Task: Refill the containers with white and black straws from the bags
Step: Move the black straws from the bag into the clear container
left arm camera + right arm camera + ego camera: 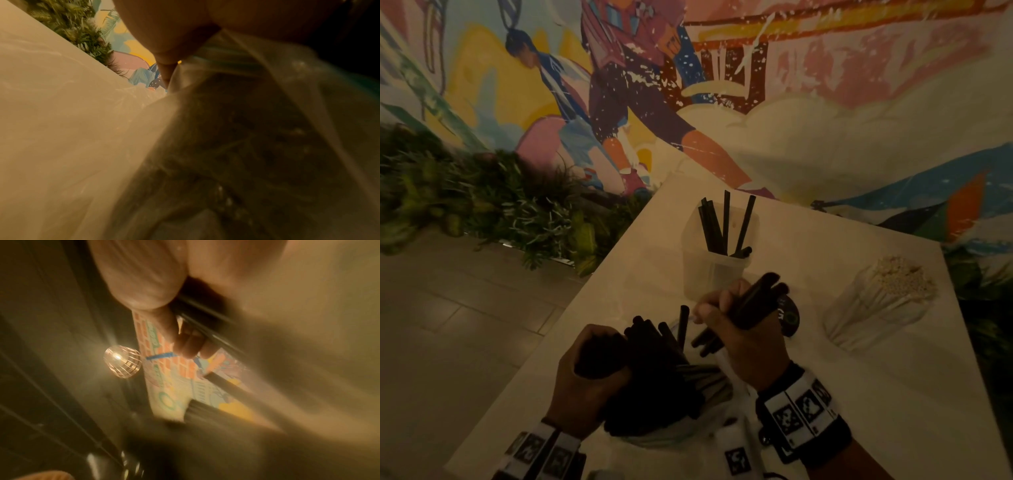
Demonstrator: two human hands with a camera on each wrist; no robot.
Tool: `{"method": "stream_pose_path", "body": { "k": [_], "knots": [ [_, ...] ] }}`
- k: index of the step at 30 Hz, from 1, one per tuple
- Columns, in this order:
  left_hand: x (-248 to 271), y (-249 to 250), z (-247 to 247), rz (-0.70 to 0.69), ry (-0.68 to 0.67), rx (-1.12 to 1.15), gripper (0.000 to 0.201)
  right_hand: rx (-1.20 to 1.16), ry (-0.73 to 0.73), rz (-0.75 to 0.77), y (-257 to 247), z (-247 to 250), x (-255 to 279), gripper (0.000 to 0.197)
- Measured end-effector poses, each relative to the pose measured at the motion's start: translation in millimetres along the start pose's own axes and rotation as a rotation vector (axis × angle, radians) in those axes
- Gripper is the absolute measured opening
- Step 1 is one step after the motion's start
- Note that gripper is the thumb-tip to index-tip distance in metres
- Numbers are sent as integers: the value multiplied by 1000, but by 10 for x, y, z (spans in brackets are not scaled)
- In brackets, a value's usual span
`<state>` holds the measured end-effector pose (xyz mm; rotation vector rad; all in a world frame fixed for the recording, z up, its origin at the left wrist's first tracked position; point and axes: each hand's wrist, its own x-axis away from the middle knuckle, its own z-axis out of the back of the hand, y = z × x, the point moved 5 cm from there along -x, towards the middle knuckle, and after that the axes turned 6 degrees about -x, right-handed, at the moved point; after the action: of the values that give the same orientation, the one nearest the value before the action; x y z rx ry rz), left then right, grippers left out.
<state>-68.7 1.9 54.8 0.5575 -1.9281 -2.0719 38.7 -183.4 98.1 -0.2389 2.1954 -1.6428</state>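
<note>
On the white table [893, 394], my left hand [585, 377] grips a clear plastic bag [671, 435] full of black straws [654, 370] near its open end. My right hand [736, 325] holds a small bunch of black straws [760, 298], lifted just above the bag and tilted toward the far side. Behind it stands a clear container [717, 253] with a few black straws leaning inside. A second container [880, 308], at the right, is packed with white straws. In the left wrist view the bag's plastic [246, 129] fills the frame. The right wrist view shows my fingers [189, 345] curled round dark straws [205, 316].
The table's left edge drops to a tiled floor [448, 308]. Green plants [482, 205] line the base of a painted mural wall [791, 102]. A small dark label [789, 318] lies beside my right hand. A mirror ball [122, 364] shows in the right wrist view.
</note>
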Motion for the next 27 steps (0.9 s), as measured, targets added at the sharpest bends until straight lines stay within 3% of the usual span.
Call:
{"method": "stream_pose_path", "body": {
  "k": [8,14,18,22,27],
  "knots": [
    [8,2,-8,-3,-1,16,33,-221,36,247,-714,39,-230,21],
    [5,-12,-5,16,10,9,41,-88,172,459,-1313,156,-747,25],
    [4,-12,3,18,5,21,34,-66,277,422,-1335,237,-1060,42],
    [-8,-4,4,30,21,41,34,26,375,354,-1008,326,-1328,34],
    [-14,-4,10,32,23,44,34,329,329,89,-318,492,-1520,27]
  ]
}}
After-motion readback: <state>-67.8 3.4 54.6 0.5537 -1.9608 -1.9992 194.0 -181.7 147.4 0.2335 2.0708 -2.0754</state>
